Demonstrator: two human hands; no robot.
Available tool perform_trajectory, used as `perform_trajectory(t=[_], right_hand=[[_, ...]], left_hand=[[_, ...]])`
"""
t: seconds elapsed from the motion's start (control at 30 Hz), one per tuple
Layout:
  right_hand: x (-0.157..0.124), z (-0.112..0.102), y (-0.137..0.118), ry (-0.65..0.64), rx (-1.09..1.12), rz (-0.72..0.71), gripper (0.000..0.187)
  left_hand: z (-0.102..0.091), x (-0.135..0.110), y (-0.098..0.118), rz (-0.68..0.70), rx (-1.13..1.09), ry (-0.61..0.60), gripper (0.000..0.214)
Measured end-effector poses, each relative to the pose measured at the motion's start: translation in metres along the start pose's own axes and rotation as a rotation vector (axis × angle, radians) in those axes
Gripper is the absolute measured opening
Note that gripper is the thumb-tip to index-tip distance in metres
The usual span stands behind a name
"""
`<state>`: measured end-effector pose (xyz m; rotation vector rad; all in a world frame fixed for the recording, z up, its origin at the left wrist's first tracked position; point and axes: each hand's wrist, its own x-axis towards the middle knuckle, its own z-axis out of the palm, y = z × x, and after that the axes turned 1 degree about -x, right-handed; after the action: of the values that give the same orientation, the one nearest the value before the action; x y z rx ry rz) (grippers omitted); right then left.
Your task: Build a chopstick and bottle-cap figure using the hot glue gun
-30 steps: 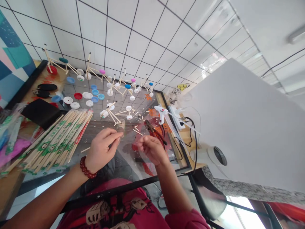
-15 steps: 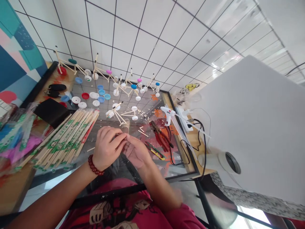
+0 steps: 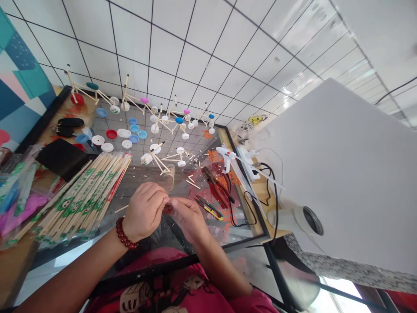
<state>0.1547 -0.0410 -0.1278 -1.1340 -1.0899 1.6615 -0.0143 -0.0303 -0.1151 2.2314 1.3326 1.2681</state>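
Note:
My left hand point(image 3: 145, 211), a red bead bracelet on its wrist, and my right hand point(image 3: 189, 217) meet fingertip to fingertip above the glass table point(image 3: 169, 237). Both hands are pinched closed around something small that the fingers hide. A pile of wrapped chopsticks point(image 3: 81, 193) lies just left of my left hand. Red-handled pliers point(image 3: 216, 187) and small green-and-yellow snips point(image 3: 208, 208) lie right of my right hand. A half-built stick figure with white bottle-cap wheels point(image 3: 156, 158) stands beyond my hands.
Several stick-and-cap models point(image 3: 163, 115) line the back by the tiled wall, with loose coloured bottle caps point(image 3: 112, 134) in front. A white glue gun point(image 3: 226, 156) and black cable point(image 3: 269, 187) sit at right. A white board point(image 3: 342, 174) and a tape roll point(image 3: 304, 219) fill the right.
My hands were apart a second ago; they came together and now stay pinched, a little nearer my body. The green-and-yellow snips came into view as the right hand moved off them.

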Motion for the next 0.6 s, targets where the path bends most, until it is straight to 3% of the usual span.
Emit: perform_trajectory(t=[0.1,0.2,0.37,0.5,0.6], right_hand=[[-0.009,-0.001,0.0,0.104,-0.342,-0.286,0.017],[-0.016,-0.003,-0.002,0.108,-0.556,-0.482,0.033],[-0.02,-0.005,0.001,0.046,-0.529,-0.62,0.039],[-0.022,-0.006,0.004,0.092,-0.419,-0.608,0.018],[-0.023,-0.008,0.001,0.088,-0.483,-0.659,0.013]], left_hand=[[0.0,0.0,0.004,-0.069,-0.1,-0.025,0.033],[0.003,-0.001,0.007,-0.103,-0.15,-0.045,0.035],[0.004,0.0,0.01,-0.058,-0.18,-0.025,0.04],[0.0,-0.004,0.015,-0.093,-0.306,-0.104,0.042],[0.002,-0.01,0.022,-0.149,-0.398,-0.15,0.046]])
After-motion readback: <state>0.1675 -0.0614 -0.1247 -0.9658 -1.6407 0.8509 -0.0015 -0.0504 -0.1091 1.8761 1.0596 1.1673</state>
